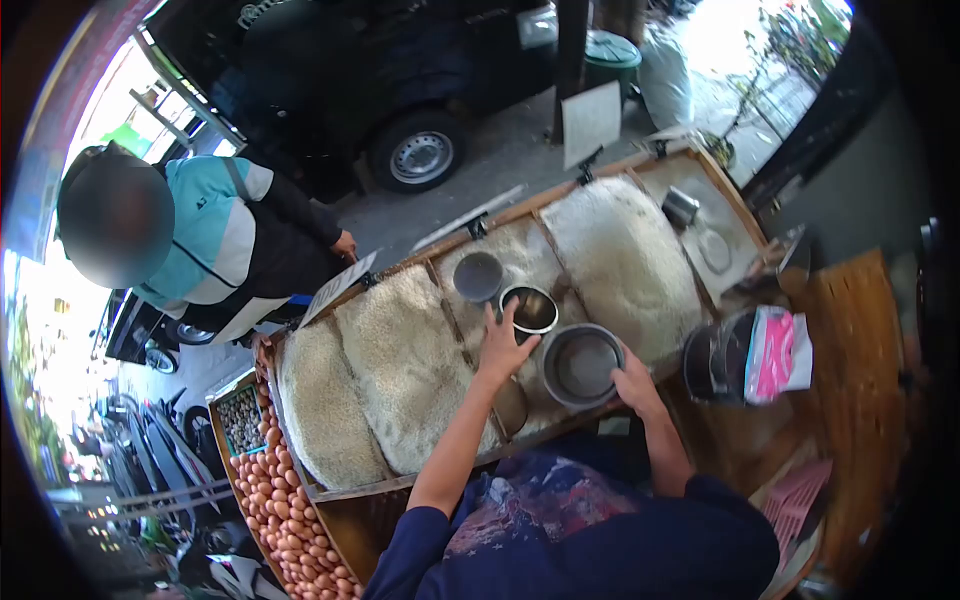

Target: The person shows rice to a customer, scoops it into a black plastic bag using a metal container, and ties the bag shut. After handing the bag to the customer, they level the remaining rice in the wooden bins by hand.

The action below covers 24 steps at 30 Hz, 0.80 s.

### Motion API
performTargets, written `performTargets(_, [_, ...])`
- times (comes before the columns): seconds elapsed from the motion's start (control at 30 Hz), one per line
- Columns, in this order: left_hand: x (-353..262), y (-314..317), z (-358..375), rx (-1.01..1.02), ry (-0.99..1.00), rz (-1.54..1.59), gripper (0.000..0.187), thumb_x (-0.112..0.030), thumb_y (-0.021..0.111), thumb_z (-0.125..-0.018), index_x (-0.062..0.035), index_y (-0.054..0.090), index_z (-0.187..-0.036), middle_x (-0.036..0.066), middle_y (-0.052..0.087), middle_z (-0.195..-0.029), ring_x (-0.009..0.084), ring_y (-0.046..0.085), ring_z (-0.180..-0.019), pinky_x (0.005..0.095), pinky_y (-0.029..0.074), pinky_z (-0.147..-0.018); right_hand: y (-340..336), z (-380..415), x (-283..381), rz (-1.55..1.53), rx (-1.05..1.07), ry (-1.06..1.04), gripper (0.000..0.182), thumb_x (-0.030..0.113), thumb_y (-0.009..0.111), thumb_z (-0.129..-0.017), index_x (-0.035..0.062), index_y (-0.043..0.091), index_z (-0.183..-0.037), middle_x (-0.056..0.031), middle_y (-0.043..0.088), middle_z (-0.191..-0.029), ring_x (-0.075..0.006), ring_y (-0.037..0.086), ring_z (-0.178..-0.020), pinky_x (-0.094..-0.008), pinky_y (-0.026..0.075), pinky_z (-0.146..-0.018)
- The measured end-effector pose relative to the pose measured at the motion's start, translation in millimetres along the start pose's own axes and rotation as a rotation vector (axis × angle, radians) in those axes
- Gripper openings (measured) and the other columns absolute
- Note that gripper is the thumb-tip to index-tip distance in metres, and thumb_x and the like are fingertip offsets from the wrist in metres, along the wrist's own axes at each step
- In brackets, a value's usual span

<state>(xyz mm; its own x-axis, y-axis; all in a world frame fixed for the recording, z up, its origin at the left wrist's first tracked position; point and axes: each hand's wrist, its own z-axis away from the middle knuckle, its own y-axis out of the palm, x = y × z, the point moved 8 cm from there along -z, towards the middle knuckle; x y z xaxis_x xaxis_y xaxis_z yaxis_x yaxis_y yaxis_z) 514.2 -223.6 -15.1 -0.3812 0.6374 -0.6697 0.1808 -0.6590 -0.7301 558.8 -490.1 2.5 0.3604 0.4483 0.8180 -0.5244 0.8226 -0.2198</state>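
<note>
While the left hand has its grip clamped on a small metal cup, the right hand clamps the side of a grey basin.
Cup and basin are both over the near middle of the divided wooden bin, which holds pale grain; inside that bin are also a round grey container and, toward its right end, a metal can; right of the bin is a pink packet, left of it brown eggs, across it a person.
</note>
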Motion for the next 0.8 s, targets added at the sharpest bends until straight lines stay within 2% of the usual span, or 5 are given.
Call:
performTargets(0.27, [-39.8,-12.0,22.6,-0.027,0.035,-0.035,0.041,-0.022,0.081,-0.067,-0.0061,0.052,-0.090,0.029,0.046,-0.131,0.0457,0.056,-0.104,0.0484,0.049,-0.086,-100.2,6.8,3.8,-0.544,-0.066,0.021,0.049,0.003,0.049,-0.075,0.0004,0.049,-0.125,-0.0144,0.062,-0.102,-0.0295,0.066,-0.077,-0.0406,0.056,-0.044])
performTargets(0.37, [-79.7,-11.4,48.6,-0.019,0.080,0.067,0.040,-0.020,0.082,-0.066,-0.0044,0.052,-0.088,0.032,0.043,-0.134,0.0470,0.054,-0.108,0.0478,0.048,-0.089,-147.9,-1.0,-7.7,-0.562,-0.286,-0.093,0.052,0.005,0.050,-0.075,-0.0003,0.048,-0.127,-0.0133,0.059,-0.114,-0.0263,0.062,-0.098,-0.0389,0.059,-0.066])
performTargets(0.43, [-94.4,10.1,59.4,-0.043,0.197,0.126,0.043,-0.023,0.082,-0.068,-0.0030,0.052,-0.091,0.033,0.040,-0.136,0.0493,0.049,-0.115,0.0455,0.045,-0.095,-151.0,-1.6,14.4,-0.674,-0.214,-0.049,0.056,0.001,0.049,-0.077,-0.0003,0.045,-0.133,-0.0125,0.055,-0.124,-0.0248,0.053,-0.114,-0.0352,0.042,-0.100])
performTargets(0.67, [-86.3,30.7,85.2,-0.057,0.238,-0.243,0.066,-0.027,0.078,-0.071,0.0002,0.048,-0.123,0.032,0.032,-0.140,0.0490,0.031,-0.131,0.0540,0.030,-0.106,-133.7,-33.1,35.4,-0.652,-0.408,-0.191,0.046,0.005,0.058,-0.078,0.0087,0.053,-0.124,0.0002,0.060,-0.109,0.0000,0.046,-0.068,-0.0177,0.027,-0.043])
performTargets(0.8, [-9.5,-37.5,138.1,-0.411,-0.378,-0.294,0.074,-0.034,0.077,-0.075,0.0024,0.046,-0.131,0.031,0.042,-0.133,0.0449,0.040,-0.127,0.0503,0.036,-0.103,-99.0,-40.6,39.0,-0.746,-0.201,-0.201,0.042,0.006,0.051,-0.082,0.0034,0.047,-0.123,-0.0110,0.059,-0.110,-0.0279,0.064,-0.085,-0.0419,0.058,-0.049])
